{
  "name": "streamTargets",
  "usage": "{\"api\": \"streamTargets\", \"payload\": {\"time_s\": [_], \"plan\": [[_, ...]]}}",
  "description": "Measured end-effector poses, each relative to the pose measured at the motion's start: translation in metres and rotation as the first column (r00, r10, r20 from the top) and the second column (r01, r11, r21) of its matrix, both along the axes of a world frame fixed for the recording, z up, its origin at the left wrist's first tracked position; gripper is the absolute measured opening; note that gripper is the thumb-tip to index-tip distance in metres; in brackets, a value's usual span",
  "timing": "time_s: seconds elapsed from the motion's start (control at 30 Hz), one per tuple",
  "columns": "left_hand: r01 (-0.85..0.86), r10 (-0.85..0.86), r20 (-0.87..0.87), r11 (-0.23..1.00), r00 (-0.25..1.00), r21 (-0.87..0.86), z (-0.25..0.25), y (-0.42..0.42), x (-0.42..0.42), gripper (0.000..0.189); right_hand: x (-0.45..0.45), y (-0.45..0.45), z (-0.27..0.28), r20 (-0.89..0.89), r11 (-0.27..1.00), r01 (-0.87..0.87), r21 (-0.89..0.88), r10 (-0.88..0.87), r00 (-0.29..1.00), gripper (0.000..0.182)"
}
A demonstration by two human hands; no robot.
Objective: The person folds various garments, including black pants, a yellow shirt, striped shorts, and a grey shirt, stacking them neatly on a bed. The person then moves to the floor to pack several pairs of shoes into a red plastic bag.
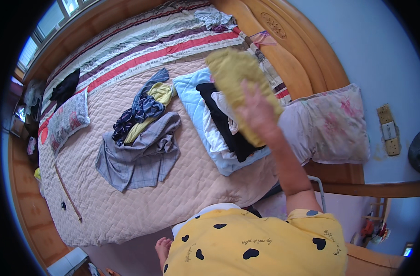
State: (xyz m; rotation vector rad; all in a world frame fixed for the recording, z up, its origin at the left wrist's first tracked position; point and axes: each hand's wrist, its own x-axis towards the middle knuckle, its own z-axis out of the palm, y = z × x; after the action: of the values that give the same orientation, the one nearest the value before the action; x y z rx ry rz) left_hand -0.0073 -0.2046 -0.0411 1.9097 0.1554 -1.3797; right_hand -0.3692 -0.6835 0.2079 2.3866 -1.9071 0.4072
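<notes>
My right hand lies over a folded yellow cloth, its fingers spread along the upper face. Both are blurred, and whether the fingers grip the cloth is hard to see. Beneath it a stack shows a black garment, white garments and a light-blue quilted piece at the bottom. Low in the picture, beside my yellow shirt, hangs my left hand, loosely curled with nothing visible in it. Left of the stack, a grey checked garment lies crumpled with a dark-blue patterned cloth and a yellow-green garment.
The bed has a beige quilted cover and a striped bedding piece. A floral pillow rests near the wooden headboard. A grey patterned pillow, a black cloth and a thin stick are at the left.
</notes>
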Motion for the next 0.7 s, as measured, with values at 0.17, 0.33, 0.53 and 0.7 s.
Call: {"api": "streamTargets", "payload": {"time_s": [0.17,0.33,0.53,0.7], "plan": [[0.058,-0.060,0.036,0.997,0.998,0.059,-0.003,0.005,0.009,0.024,0.013,-0.012,-0.041,0.074,0.995,-0.069,0.066,0.064,0.995,0.071],[0.042,-0.045,0.022,0.992,0.999,0.122,0.017,-0.021,0.012,0.024,0.029,-0.030,-0.051,0.041,1.000,0.011,-0.009,-0.010,0.999,0.072],[0.087,-0.086,-0.018,0.994,0.996,0.067,0.039,-0.082,0.016,0.021,0.056,-0.025,-0.060,-0.038,0.997,-0.070,0.012,0.071,0.997,0.077],[0.516,-0.441,0.425,0.854,0.790,-0.073,0.018,-0.190,0.036,0.014,-0.015,-0.010,-0.190,-0.011,0.979,0.135,0.151,-0.135,0.991,0.080]]}}
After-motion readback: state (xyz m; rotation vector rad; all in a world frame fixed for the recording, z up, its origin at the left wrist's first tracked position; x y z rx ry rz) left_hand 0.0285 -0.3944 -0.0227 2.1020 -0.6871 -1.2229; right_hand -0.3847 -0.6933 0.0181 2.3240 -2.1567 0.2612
